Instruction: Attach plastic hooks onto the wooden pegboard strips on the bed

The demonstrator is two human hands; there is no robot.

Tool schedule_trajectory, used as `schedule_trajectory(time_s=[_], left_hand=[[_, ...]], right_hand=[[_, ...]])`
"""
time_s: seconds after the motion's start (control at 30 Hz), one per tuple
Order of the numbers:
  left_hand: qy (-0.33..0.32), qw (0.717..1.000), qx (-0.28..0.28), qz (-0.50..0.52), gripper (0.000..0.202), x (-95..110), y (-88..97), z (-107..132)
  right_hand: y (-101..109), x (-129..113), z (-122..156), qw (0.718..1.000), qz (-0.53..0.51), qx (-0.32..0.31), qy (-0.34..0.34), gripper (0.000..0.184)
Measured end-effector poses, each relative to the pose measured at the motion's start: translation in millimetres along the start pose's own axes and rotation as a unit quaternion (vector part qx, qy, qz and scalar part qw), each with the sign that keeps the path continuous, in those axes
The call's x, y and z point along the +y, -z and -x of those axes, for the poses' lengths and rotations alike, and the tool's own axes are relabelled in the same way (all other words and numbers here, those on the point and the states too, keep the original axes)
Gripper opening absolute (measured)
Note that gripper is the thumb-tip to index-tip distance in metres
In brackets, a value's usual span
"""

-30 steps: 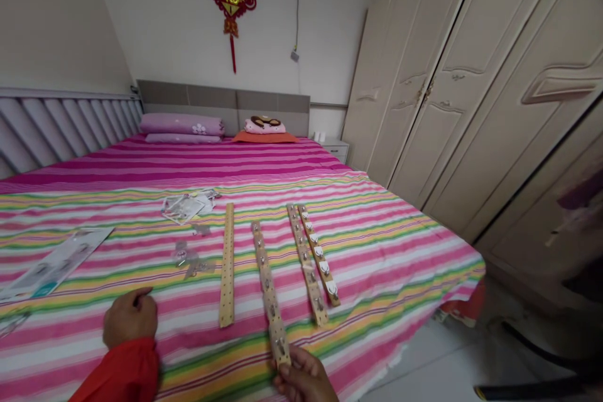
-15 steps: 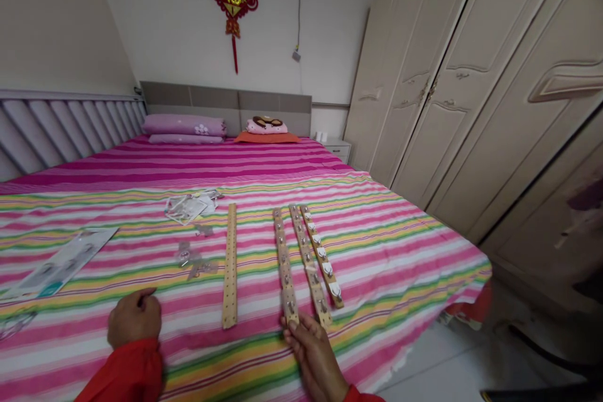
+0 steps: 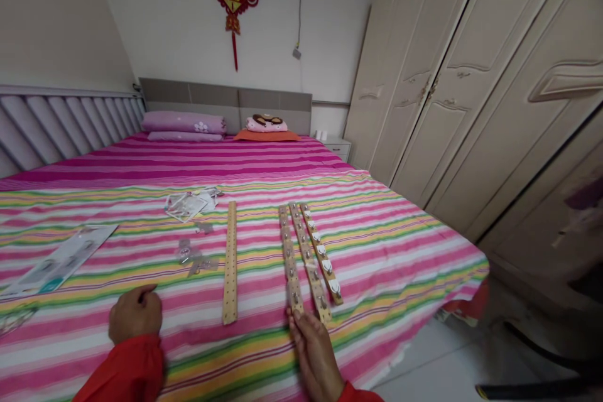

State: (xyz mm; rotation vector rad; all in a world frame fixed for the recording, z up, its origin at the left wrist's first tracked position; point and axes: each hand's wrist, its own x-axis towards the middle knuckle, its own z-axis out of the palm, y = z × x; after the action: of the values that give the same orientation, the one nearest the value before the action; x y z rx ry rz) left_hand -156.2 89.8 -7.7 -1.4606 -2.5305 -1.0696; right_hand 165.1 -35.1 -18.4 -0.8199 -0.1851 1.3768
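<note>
We see the hook strip (image 3: 289, 256) lying lengthwise on the striped cloth (image 3: 386, 226) over the bed, just left of a second hook strip (image 3: 308, 257). Our right hand (image 3: 315, 347) has its near end pinched between thumb and fingers. Beyond the second strip, and close beside it, lies a strip with white hooks (image 3: 321, 251). To the left, apart from these, we have a bare perforated strip (image 3: 230, 270), then loose clear-backed hooks (image 3: 184, 254). Our left hand (image 3: 135, 312) rests on the cloth, curled into a loose fist; we cannot see inside it. Farther left lies a flat package (image 3: 63, 262).
</note>
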Motion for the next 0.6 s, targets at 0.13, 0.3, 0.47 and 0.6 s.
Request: schedule_trajectory(time_s=[0.13,0.3,0.47,0.6], left_hand=[[-0.004,1.000,0.011,-0.007,0.037,1,-0.2,0],[-0.010,1.000,0.020,-0.005,0.035,-2,-2.5,-2],[-0.012,1.000,0.028,0.003,0.035,-6,-6.1,-4],[-0.013,0.999,0.035,0.022,0.030,-8,-8.3,-4]], right_hand=[[6,2,-2,1.000,-0.019,0.007,0.000,0.028],[12,3,-6,0.999,-0.037,0.016,-0.009,0.024],[17,1,-5,0.999,-0.042,0.010,-0.026,0.027],[20,-11,-3,0.997,-0.016,-0.020,-0.067,0.026]])
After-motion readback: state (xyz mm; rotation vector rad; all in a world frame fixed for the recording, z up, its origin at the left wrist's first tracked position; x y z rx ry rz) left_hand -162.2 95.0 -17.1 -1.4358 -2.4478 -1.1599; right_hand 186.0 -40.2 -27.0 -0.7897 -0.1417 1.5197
